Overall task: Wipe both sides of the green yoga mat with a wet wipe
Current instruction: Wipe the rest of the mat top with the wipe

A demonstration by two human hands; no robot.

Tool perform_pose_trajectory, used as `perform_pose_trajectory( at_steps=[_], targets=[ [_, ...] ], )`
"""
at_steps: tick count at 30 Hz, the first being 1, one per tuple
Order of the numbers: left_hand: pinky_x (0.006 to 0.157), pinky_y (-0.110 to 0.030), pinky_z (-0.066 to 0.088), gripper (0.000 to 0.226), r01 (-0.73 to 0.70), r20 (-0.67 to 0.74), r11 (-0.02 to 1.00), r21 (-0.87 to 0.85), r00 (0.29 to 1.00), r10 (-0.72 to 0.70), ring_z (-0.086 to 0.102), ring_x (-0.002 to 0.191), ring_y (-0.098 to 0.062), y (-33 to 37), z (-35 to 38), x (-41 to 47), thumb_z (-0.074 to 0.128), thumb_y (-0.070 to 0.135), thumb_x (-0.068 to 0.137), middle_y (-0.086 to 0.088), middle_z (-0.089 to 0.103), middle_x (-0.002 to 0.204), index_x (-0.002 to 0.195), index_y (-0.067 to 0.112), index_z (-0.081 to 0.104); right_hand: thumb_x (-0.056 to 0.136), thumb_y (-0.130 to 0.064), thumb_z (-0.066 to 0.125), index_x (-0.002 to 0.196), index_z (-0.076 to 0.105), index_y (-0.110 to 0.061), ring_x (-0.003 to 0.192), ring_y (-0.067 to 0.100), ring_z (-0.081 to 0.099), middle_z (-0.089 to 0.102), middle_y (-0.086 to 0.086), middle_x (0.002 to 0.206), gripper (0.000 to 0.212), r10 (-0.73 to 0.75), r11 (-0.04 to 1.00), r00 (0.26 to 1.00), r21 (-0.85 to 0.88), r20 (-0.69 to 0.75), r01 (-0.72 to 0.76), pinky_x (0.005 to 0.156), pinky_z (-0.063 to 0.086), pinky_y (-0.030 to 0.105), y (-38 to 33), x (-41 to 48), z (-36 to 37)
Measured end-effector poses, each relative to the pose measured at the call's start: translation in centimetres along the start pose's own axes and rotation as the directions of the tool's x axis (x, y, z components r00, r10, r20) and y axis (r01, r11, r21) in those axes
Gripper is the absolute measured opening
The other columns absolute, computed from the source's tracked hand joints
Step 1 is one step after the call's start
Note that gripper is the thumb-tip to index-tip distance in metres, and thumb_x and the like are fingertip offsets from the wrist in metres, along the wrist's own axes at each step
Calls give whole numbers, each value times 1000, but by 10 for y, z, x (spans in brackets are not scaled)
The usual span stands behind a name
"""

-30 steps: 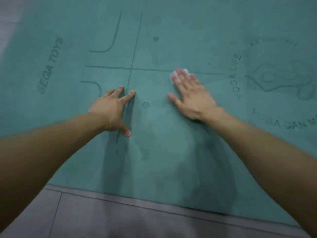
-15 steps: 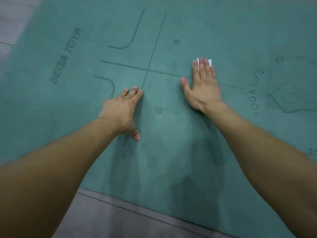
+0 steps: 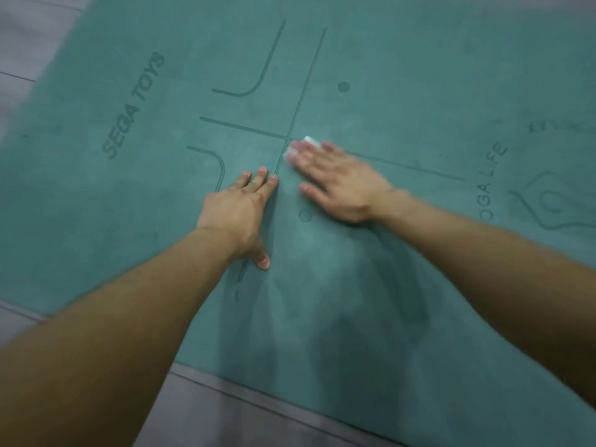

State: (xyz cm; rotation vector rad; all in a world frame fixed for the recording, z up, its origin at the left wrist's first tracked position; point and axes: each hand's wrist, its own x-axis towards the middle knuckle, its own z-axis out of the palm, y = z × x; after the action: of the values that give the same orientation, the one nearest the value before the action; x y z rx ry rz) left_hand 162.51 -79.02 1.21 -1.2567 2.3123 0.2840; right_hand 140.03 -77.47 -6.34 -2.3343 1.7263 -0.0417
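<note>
The fingers (image 3: 308,156) of my right hand (image 3: 342,188) lie straight and close together, pressing a small white wet wipe (image 3: 312,142) flat onto the green yoga mat (image 3: 419,69). Only a folded edge of the wipe shows past my fingertips, just to the right of where two printed lines (image 3: 288,138) cross. The hand looks a little blurred, so I judge it is mid-stroke. The fingers (image 3: 262,179) of my left hand (image 3: 237,211) are also straight and together, thumb stuck out toward me, palm flat on the mat as if bracing it. This hand is near the right one but not touching it. Further out, the words SEGA TOYS (image 3: 134,104) are printed to the left and part of YOGA LIFE (image 3: 491,175) to the right. Grey floor (image 3: 232,414) shows along the mat's near edge. Darker mottled patches (image 3: 371,304) lie between my forearms; I cannot tell whether they are damp or shadow. The printed face is up and the underside is hidden, so I judge I am partway through the first side. The rest of this face, the flip and the whole other side remain.
</note>
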Motion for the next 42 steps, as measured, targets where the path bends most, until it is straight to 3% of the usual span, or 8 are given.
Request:
perform_pose_trajectory(
  at_steps=[4,9,15,21,28,34,40,42],
  targets=[
    [119,-49,38,164,17,-1,1000,4,1000,-17,2,163,-12,2,0,-1,101,62,45,15,-8,176,167,35,-5,105,-63,12,169,5,-12,163,20,-5,1,7,177,81,642,766,761,97,-90,-635,132,-4,38,54,-1,-19],
    [121,-52,38,165,13,11,1000,12,1000,-13,3,163,-11,0,-1,-3,99,66,43,15,-8,176,167,35,-6,109,-60,23,169,8,-17,163,16,-4,7,3,176,76,-52,999,999,9,-11,52,132,0,36,-46,-31,13],
    [121,-51,36,164,10,16,999,41,1000,-11,4,163,-12,2,0,0,99,67,43,17,-8,175,167,36,-5,103,-68,12,169,8,-14,163,19,-3,4,6,177,86,678,735,726,130,-118,-666,132,-2,38,61,-62,-8],
    [126,-51,31,171,25,38,999,32,999,-27,6,163,-19,6,5,5,102,61,39,9,-7,177,169,29,-4,107,-66,24,169,11,-16,163,17,-2,10,3,176,81,12,999,999,33,-45,-10,132,2,38,-86,-111,32],
    [121,-53,37,151,17,-31,999,-47,999,-19,22,159,-24,4,9,-7,104,55,41,5,14,176,165,42,20,99,-76,8,169,6,-14,163,19,-7,1,4,177,93,725,689,679,144,-118,-710,132,-2,41,52,-132,-1],
    [112,-51,46,118,-37,-47,995,-96,998,33,38,146,-26,51,22,-54,99,51,59,2,37,161,159,39,36,106,-67,23,169,8,-20,163,16,-3,8,0,177,80,14,1000,998,15,-54,-13,133,2,39,-61,-168,34],
    [126,-50,30,164,16,29,1000,0,999,-16,7,162,-32,95,37,-71,93,79,39,-10,0,176,167,40,-2,99,-72,7,169,4,-17,163,18,-7,0,2,177,89,714,700,694,129,-95,-702,132,-3,41,64,-175,2],
    [125,-49,31,163,23,32,1000,15,999,-23,7,162,-31,94,34,-73,91,81,41,-10,-1,176,167,40,-4,100,-72,9,169,6,-13,163,21,-8,2,5,177,90,592,805,798,141,-113,-577,132,2,44,6,-162,16]
  ],
)
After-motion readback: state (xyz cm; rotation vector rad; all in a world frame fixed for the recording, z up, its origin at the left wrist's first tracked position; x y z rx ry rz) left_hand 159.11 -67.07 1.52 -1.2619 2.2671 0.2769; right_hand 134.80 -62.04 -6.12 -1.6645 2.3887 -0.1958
